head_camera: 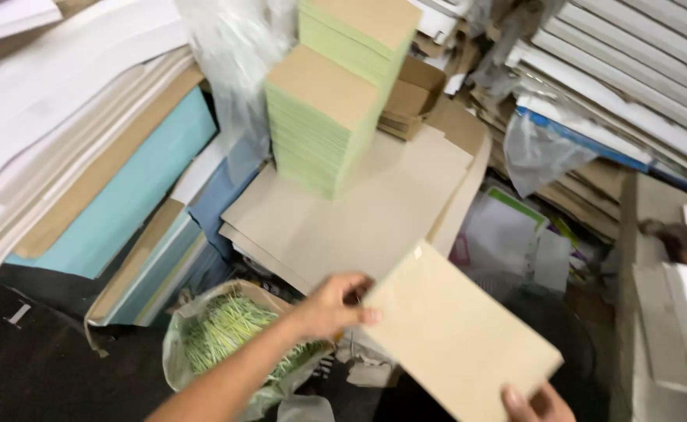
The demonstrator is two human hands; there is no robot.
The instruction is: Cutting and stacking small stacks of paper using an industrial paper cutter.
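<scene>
While the head camera looks down over a cluttered stockroom floor, the left hand (334, 305) pinches the upper-left edge of a flat, matte tan cardboard sheet (456, 336), thumb on top and fingers curled beneath. The right hand (537, 405) shows only at the bottom edge, its fingertips under the sheet's lower corner; whether they close on it cannot be told. The sheet is rectangular, tilted diagonally, held in the air above the dark floor.

Beyond it lies a wide pile of grey-brown boards (359, 215), smooth and dull, bearing two tall block-shaped stacks of pale green sheets (324, 117) capped with brown card. Below the left forearm sits a crinkled clear plastic bag of thin green paper strips (226, 328). To the left lean large white and light-blue boards (124, 195); to the right, layered white panels (632, 62) slope away.
</scene>
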